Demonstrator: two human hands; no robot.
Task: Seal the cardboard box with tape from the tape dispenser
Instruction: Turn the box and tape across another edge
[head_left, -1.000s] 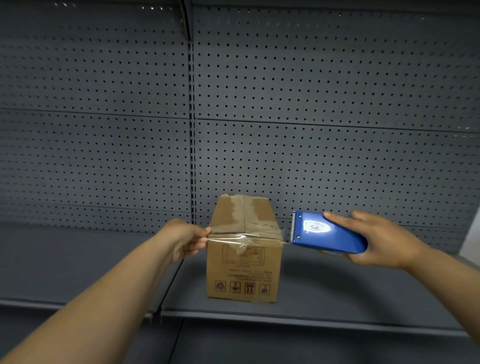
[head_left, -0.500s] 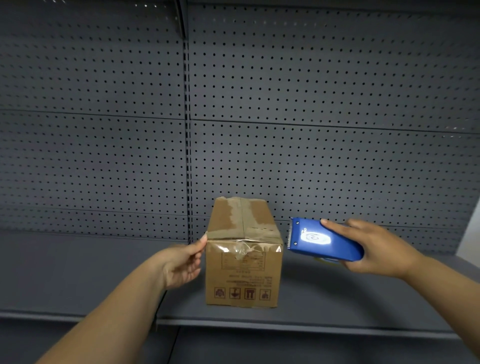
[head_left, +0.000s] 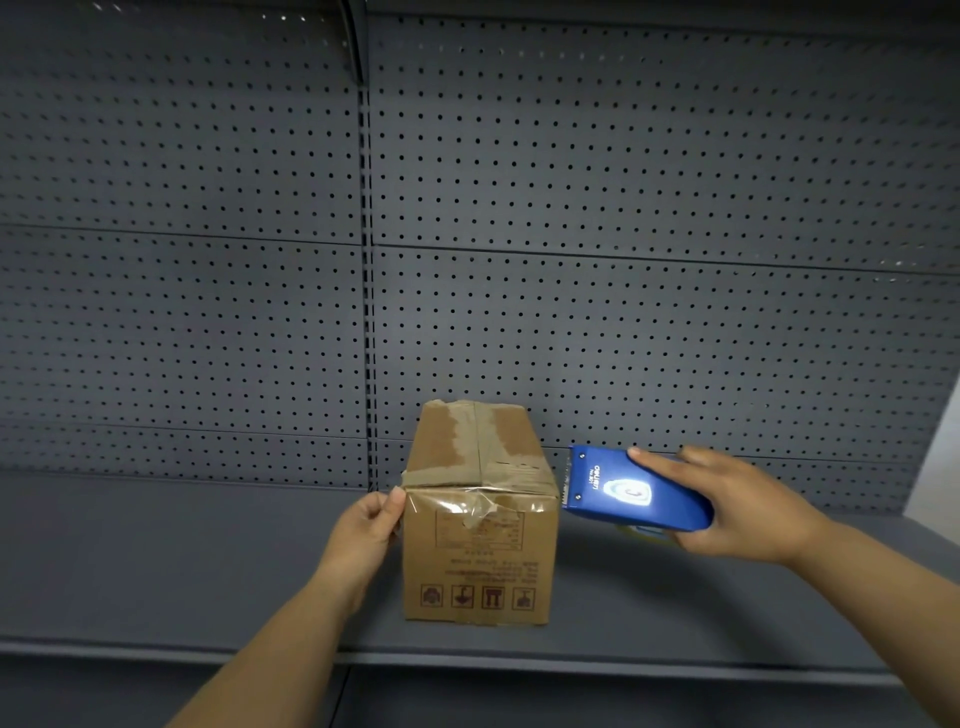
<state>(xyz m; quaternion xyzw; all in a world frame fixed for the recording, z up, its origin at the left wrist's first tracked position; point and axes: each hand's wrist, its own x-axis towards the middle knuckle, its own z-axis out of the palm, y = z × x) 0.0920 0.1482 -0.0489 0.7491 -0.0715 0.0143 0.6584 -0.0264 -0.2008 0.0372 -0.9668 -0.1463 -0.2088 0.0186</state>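
Cardboard box (head_left: 480, 551) btwn both hands' grip

Grey metal shelf (head_left: 156, 571), running the full width, front edge lipped. Behind its back edge, grey pegboard (head_left: 623, 208) in stacked panels, dotted with holes. Slotted upright (head_left: 367, 322) between left and right panels. Pale wall sliver (head_left: 940, 457) at right edge.

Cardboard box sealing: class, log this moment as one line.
left hand: pressing tape at cardboard box corner | right hand: holding tape dispenser beside box | seal: underway
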